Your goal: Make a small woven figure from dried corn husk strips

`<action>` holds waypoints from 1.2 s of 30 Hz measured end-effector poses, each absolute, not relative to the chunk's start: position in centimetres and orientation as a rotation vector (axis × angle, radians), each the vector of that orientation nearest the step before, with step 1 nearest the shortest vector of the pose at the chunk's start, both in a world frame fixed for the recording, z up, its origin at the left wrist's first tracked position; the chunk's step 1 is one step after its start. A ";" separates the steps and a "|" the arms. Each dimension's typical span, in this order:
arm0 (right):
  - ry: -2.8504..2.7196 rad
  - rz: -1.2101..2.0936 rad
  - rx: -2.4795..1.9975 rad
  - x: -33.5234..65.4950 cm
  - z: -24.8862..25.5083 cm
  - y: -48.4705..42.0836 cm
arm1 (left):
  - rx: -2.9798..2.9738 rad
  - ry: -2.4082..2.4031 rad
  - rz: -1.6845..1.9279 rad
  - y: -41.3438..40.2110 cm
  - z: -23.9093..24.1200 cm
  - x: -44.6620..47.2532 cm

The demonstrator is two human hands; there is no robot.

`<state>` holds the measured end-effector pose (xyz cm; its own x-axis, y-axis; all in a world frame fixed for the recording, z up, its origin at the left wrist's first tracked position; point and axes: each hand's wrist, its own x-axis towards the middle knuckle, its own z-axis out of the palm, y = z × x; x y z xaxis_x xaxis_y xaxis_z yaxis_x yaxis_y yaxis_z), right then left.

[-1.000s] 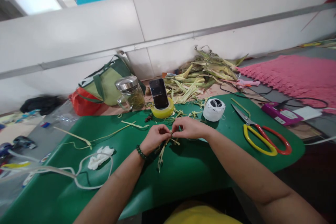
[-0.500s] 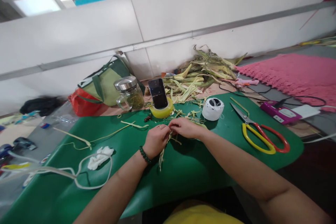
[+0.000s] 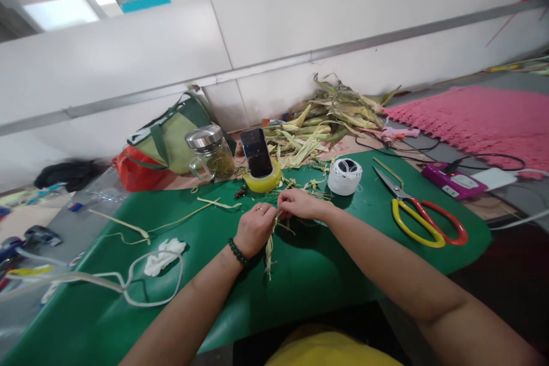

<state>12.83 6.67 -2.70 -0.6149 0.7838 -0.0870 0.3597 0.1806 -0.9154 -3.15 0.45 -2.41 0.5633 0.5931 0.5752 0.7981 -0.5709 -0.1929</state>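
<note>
Both hands meet over the middle of the green mat, pinching a thin corn husk strand piece whose frayed ends hang down toward me. My left hand, with a dark bead bracelet at the wrist, has its fingers closed on the piece. Fingertips of my right hand press together on the same piece, right beside the left ones. The exact grip point is hidden behind the fingers. Just beyond the hands, small knotted husk bits lie on the mat.
A phone leans in a yellow tape roll. Near it stand a glass jar and a white thread spool. Scissors lie right; a white cord and crumpled tissue left. Corn husks are heaped behind.
The hanging end of the husk piece has swung slightly right. My fingers shift a little while staying together on it. The whole view has drifted slightly.
</note>
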 end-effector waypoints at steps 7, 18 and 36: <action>-2.153 1.370 -1.011 12.9 -2.5 6.7 | -2.397 -1.177 -0.587 0.5 -2.5 -3.3; -2.346 0.912 -1.017 14.2 -1.1 6.2 | -2.536 -1.346 -0.565 0.0 -2.2 -3.8; -2.404 0.667 -1.351 13.6 -0.3 5.8 | -3.000 -1.912 -1.499 0.1 -0.7 -3.6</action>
